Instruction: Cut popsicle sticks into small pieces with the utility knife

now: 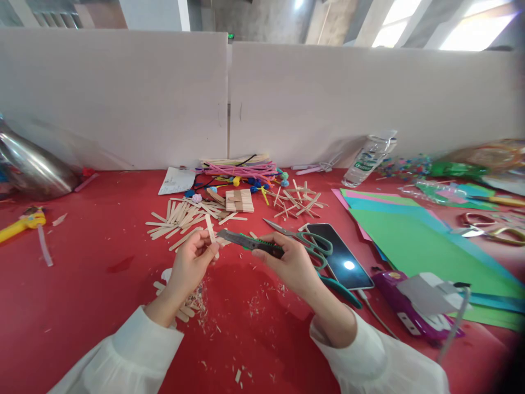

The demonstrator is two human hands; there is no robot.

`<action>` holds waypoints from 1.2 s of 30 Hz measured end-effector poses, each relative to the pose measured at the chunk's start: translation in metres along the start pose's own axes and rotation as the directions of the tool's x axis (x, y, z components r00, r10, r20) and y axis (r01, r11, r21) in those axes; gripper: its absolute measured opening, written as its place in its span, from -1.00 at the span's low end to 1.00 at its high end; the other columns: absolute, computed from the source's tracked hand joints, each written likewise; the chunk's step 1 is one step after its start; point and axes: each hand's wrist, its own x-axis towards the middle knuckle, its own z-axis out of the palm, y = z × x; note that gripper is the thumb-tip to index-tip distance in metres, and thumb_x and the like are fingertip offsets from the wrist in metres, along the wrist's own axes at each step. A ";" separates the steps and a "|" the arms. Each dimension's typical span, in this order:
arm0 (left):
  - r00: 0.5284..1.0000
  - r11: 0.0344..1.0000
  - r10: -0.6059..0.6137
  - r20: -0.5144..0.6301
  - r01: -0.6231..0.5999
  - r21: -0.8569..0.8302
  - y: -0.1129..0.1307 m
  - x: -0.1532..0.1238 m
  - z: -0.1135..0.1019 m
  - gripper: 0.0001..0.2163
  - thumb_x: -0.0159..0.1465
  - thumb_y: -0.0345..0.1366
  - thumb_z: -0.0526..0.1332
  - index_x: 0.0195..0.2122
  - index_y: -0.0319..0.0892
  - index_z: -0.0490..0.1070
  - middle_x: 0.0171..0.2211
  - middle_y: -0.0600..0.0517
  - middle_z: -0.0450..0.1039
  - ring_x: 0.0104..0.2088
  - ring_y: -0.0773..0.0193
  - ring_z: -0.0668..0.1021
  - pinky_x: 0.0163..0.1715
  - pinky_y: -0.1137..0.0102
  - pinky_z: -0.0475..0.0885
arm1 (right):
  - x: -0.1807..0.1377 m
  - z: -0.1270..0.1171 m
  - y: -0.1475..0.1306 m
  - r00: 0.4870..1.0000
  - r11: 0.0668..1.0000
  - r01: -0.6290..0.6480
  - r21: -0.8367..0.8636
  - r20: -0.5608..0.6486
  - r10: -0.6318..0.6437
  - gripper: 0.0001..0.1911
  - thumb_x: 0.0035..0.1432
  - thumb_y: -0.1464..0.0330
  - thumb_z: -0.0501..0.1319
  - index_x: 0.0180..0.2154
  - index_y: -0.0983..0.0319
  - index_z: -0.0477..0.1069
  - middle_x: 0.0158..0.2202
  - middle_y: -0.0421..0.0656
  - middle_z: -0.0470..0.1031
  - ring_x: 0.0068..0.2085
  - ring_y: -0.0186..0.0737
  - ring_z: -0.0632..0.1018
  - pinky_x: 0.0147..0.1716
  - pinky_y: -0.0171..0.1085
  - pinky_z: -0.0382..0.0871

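Observation:
My left hand pinches a wooden craft stick that stands nearly upright between thumb and fingers. My right hand is wrapped round a utility knife, its dark blade pointing left. The blade's tip lies close to the stick; whether it touches cannot be made out. Behind the hands spread a loose pile of craft sticks and a banded bundle of sticks. Wood shavings and cut stick pieces lie beneath and beside my left forearm.
Right of my right hand are green-handled scissors, a phone, a purple device and coloured paper. Pipe cleaners and a water bottle stand near the white partition. A yellow glue gun lies left.

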 end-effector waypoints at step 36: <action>0.994 0.869 0.113 -0.012 -0.093 0.486 -0.007 -0.008 0.001 -0.85 0.17 -0.22 0.07 -0.34 -0.16 0.34 -0.51 0.10 0.34 -0.52 0.32 0.38 -0.50 0.47 0.25 | -0.023 0.011 -0.010 0.896 0.752 0.329 -0.571 -0.063 -0.440 -0.86 0.10 0.35 0.12 -0.34 0.24 0.41 -0.47 -0.17 0.51 -0.49 -0.25 0.52 -0.57 -0.37 0.20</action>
